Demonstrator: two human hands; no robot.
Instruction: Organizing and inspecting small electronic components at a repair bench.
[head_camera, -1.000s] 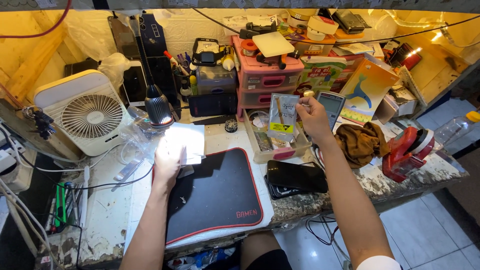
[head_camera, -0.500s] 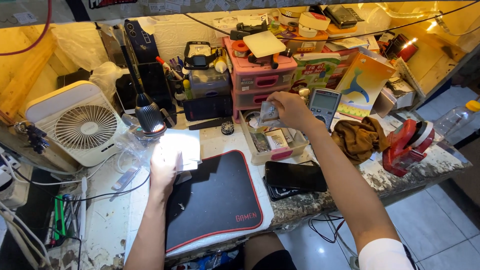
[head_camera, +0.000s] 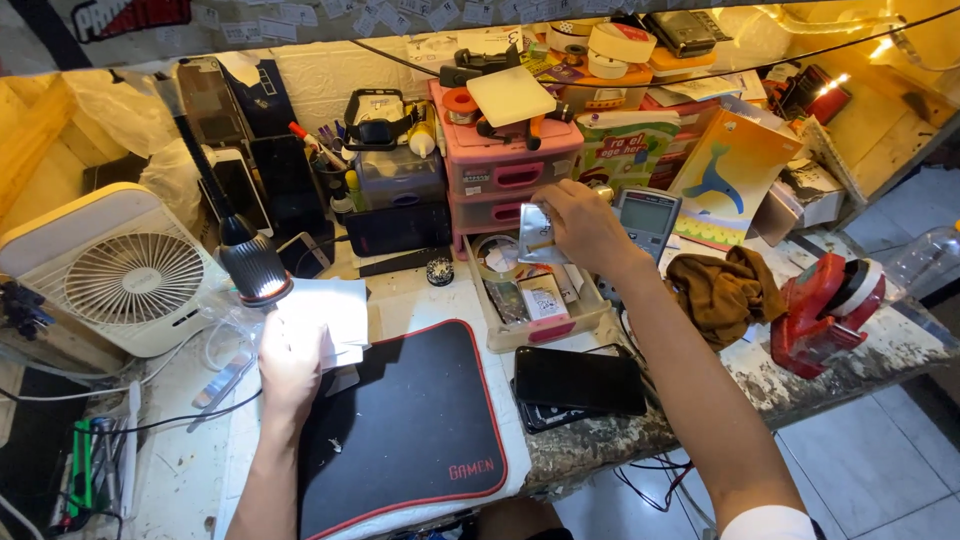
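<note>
My right hand (head_camera: 585, 225) reaches over a shallow beige tray (head_camera: 545, 330) of small parts and pinches a small clear plastic packet (head_camera: 533, 235) above it. My left hand (head_camera: 290, 365) rests at the upper left corner of a black mouse mat (head_camera: 405, 430) with a red border. Its fingers hold a white sheet or packet (head_camera: 330, 312) brightly lit by a black desk lamp (head_camera: 255, 272) just above. A roll of clear tape (head_camera: 497, 255) lies in the tray's far end.
A white desk fan (head_camera: 125, 275) stands at the left. Pink drawers (head_camera: 510, 170) sit behind the tray, a grey calculator (head_camera: 645, 220) beside them. A black phone (head_camera: 580, 380) lies near the front edge, a brown cloth (head_camera: 725, 290) and red tape dispenser (head_camera: 825, 310) to the right.
My right hand has moved left and down from the right side of the tray to over it, still with a small packet. The view has shifted slightly; my left hand stays by the lamp.
</note>
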